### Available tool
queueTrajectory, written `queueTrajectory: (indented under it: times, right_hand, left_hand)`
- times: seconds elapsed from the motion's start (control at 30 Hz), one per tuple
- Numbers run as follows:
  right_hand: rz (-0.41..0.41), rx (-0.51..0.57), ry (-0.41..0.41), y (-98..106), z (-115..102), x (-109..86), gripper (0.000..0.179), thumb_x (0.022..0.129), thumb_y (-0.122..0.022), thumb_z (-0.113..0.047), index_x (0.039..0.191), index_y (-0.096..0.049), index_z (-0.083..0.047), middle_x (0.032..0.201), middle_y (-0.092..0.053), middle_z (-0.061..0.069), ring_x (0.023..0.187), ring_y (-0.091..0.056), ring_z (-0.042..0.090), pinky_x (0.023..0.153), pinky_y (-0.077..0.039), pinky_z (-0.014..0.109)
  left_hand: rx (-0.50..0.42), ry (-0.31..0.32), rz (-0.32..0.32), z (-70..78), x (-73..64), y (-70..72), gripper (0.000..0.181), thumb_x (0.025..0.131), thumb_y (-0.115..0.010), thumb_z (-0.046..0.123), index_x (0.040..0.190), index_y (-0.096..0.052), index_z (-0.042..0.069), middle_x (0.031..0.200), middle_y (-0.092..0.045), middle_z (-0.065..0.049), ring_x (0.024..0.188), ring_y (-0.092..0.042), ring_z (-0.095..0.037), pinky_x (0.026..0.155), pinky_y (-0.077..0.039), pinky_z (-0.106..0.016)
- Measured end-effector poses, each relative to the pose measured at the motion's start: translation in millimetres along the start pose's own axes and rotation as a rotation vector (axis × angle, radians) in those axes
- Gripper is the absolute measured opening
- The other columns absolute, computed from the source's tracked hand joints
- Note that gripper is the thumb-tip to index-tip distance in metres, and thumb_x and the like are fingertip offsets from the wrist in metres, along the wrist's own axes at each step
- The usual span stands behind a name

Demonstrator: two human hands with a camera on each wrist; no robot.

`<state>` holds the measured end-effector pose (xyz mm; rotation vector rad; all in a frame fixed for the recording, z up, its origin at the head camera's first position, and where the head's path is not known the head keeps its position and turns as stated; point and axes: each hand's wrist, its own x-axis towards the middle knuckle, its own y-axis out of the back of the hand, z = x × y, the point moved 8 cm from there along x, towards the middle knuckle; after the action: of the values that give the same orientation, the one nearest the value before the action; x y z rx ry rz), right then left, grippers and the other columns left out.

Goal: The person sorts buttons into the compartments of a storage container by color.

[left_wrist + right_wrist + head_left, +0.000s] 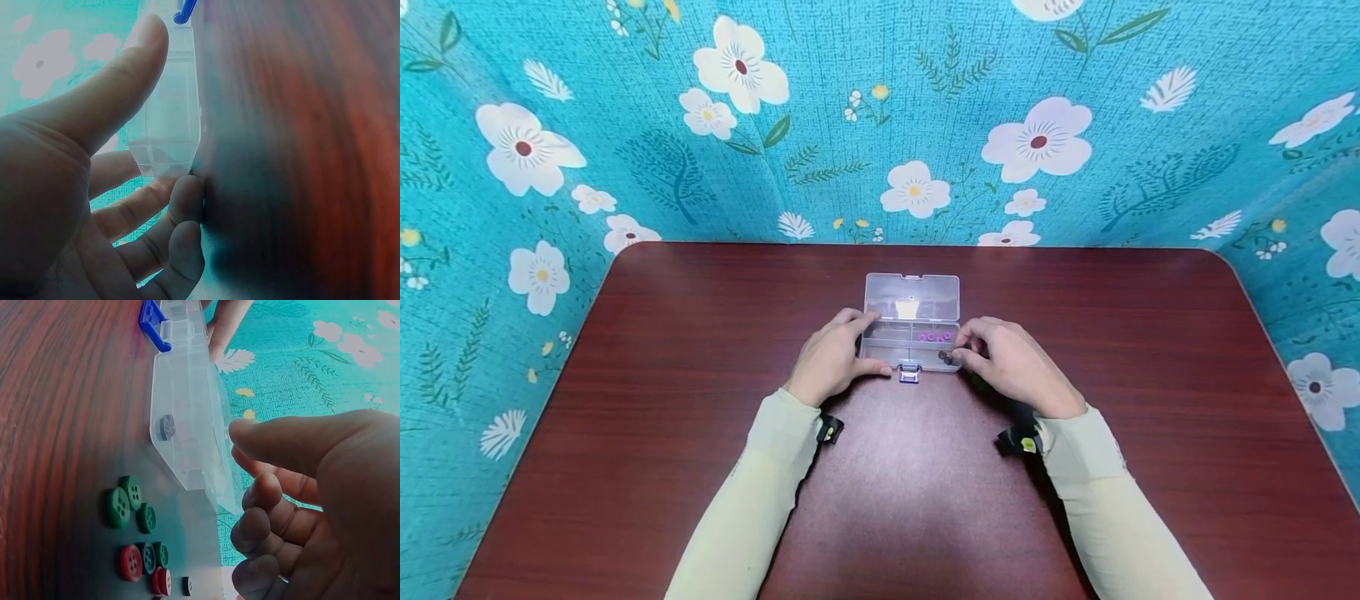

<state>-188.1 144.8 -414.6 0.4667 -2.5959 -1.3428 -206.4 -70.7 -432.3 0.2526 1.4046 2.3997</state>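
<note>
A clear plastic compartment box [886,355] lies on the table with its lid [883,293] raised at the back. My left hand [829,354] grips its left end, thumb at the front and fingers round the side. Small purple buttons [931,337] sit in the back right compartment, dark brown buttons [942,356] in the front right one. Over the right end, my right hand [1015,362] has thumb and forefinger close together beside the brown buttons. Whether a button is between those fingertips is hidden. A blue latch [150,326] hangs at the box's front.
Several loose buttons lie on the table near the box's right end, among them a green button [118,507] and a red button [130,562]; the right hand mostly covers them in the head view. Behind the dark red table [700,333] hangs a flowered turquoise cloth [850,108].
</note>
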Motion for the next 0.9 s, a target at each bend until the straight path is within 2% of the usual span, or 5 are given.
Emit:
queueTrajectory:
  times: [0.6, 0.9]
  right_hand:
    - [0.002, 0.005, -0.035, 8, 12, -6.3, 0.014, 0.095, -0.072, -0.021, 0.105, -0.068, -0.013, 0.075, -0.054, -0.002, 0.061, -0.051, 0.013, 0.061, -0.042, 0.033]
    - [0.012, -0.012, -0.054, 13, 20, -10.6, 0.014, 0.093, -0.073, -0.024, 0.101, -0.067, -0.015, 0.073, -0.053, -0.002, 0.064, -0.049, 0.014, 0.06, -0.041, 0.033]
  left_hand:
    - [0.008, -0.005, -0.001, 1.2, 0.0, 0.3, 0.091, 0.074, -0.086, 0.05, 0.15, -0.05, 0.014, 0.135, -0.056, -0.007, 0.107, -0.061, -0.023, 0.088, -0.052, -0.044]
    - [0.004, -0.004, 0.004, 0.1, 0.2, 0.4, 0.091, 0.073, -0.086, 0.05, 0.149, -0.051, 0.014, 0.135, -0.056, -0.007, 0.11, -0.061, -0.023, 0.089, -0.052, -0.044]
